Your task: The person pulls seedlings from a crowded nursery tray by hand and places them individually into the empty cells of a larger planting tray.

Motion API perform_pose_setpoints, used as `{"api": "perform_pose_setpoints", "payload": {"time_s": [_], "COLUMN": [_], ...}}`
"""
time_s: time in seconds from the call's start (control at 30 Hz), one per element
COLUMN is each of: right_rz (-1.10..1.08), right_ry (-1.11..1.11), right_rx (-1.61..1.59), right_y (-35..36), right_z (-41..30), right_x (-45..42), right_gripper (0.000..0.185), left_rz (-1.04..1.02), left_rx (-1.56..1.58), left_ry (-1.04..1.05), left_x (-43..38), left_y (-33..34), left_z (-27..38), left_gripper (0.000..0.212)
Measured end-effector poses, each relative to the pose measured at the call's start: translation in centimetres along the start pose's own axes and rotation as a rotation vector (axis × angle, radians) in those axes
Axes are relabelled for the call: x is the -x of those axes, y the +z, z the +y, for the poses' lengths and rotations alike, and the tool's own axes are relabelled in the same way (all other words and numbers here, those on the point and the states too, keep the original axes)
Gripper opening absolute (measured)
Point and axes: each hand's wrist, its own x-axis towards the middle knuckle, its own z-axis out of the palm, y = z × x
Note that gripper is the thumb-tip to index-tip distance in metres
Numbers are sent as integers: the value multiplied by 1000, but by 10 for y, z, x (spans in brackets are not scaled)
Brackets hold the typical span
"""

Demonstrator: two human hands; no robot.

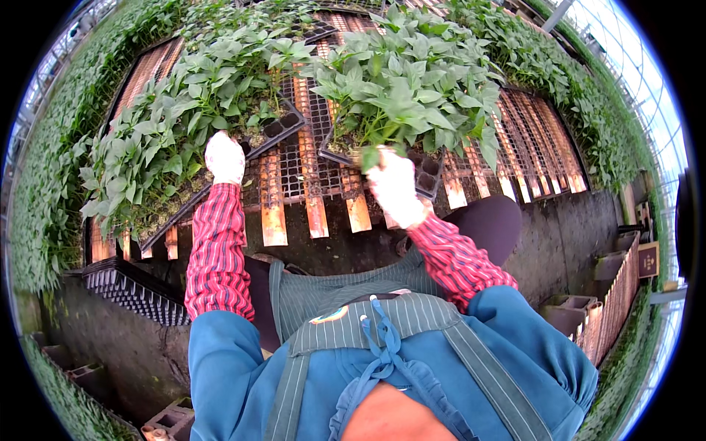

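My left hand [225,158], in a pale glove, is at the near edge of a black plug tray [276,132] full of leafy green seedlings [204,99]; its fingers are hidden, so I cannot tell whether it grips anything. On the right, my gloved right hand [390,179] is closed around the lower part of a seedling [372,157], blurred, over the front edge of a second plug tray [433,176]. Dense seedlings [424,82] fill most of that tray, while a few cells near my right hand and at the left tray's corner hold no plant.
Both trays lie on a bench of wooden slats [313,212] with black trays [292,176] between them. Stacked black trays [135,292] stand low at the left. Concrete blocks [571,311] line the right side, and more seedlings [584,121] grow around the bench.
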Motion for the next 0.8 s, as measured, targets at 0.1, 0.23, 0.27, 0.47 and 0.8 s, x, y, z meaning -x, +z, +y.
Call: {"api": "perform_pose_setpoints", "payload": {"time_s": [0.1, 0.23, 0.27, 0.47, 0.8], "right_rz": [159, 182, 188, 57, -107], "right_ry": [-28, 85, 77, 84, 77], "right_rx": [34, 58, 41, 187, 520], "right_y": [-22, -38, -37, -22, -9], "right_z": [43, 72, 70, 92, 115], "right_x": [9, 1, -4, -18, -23], "right_gripper": [21, 19, 21, 25, 37], "left_rz": [-28, 120, 197, 181, -103], "left_rx": [-59, -38, -25, 237, 420], "left_ry": [22, 15, 17, 151, 399], "left_x": [3, 10, 14, 58, 128], "left_y": [-2, -9, -13, -69, -26], "left_z": [-1, 4, 8, 90, 212], "left_gripper": [19, 23, 23, 21, 12]}}
